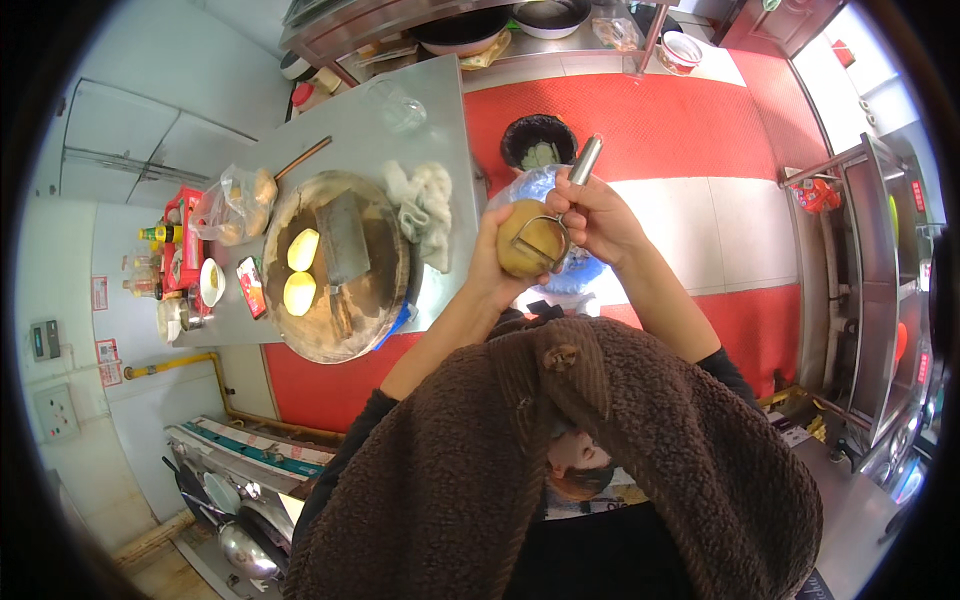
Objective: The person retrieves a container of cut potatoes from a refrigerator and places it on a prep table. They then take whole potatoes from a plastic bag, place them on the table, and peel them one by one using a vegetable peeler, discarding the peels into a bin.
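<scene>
In front of my chest, my left hand (pixel 489 263) is wrapped round a brown-skinned potato (pixel 519 255). My right hand (pixel 604 222) grips a metal peeler (pixel 586 161) by its handle, which points up and away from me. The peeler's looped head lies against the potato's near face. Just beyond my hands, a black-lined bin (pixel 512 141) on the floor holds pale peelings (pixel 541 154). To the left, a round wooden chopping board (pixel 377 205) bears two peeled yellow potatoes (pixel 302 251) and a cleaver (pixel 343 240).
A steel table (pixel 440 110) carries the board, a white cloth (pixel 422 208), a plastic bag of potatoes (pixel 236 205), a red crate (pixel 183 240), a phone (pixel 251 287) and a small bowl (pixel 212 282). Shelves with pans (pixel 551 14) stand at the back. Steel racks (pixel 880 290) line the right.
</scene>
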`<state>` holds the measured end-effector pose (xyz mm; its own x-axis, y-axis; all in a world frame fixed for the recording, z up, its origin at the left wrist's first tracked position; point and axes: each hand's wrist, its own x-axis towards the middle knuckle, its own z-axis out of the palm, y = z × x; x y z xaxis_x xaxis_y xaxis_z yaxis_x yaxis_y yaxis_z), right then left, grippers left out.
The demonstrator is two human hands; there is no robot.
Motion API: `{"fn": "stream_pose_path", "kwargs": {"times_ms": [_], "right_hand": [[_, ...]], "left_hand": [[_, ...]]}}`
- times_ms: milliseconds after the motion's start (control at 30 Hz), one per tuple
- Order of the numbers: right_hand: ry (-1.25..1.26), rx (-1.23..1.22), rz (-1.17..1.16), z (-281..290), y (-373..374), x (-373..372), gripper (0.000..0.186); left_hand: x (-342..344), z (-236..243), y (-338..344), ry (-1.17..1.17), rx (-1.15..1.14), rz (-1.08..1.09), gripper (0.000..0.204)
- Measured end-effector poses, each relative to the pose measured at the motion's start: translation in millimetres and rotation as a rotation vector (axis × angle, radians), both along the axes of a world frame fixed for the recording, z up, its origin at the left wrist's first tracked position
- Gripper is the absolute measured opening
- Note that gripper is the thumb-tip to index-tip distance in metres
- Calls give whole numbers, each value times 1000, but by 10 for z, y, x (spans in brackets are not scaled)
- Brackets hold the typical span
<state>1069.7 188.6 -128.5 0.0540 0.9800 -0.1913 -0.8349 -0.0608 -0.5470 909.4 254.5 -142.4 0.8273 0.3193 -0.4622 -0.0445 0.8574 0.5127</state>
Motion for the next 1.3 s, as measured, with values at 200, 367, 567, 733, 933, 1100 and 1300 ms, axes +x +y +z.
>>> {"fn": "stream_pose_path", "kwargs": {"times_ms": [200,367,567,733,933,1100,1300], "right_hand": [[110,-78,32,-328,76,53,10],[200,-196,28,-709,141,188,8],[-437,-512,-408,-1245,116,364,12],[-818,-367,-663,-1004,-32,403,15],[-242,3,-331,-335,-192,114,12],[-237,-42,-156,-285,-181,4,16],[-17,-125,-177,-647,-75,308,14]], "left_hand": [[-36,-116,-12,52,-26,13,58],[-136,-210,-73,65,-60,14,59],[-318,-181,4,-123,-155,-16,62],[-180,-203,100,-79,-188,173,59],[96,-253,135,102,-39,111,50],[137,-263,66,219,7,9,50],[-16,-288,94,81,104,-117,49]]}}
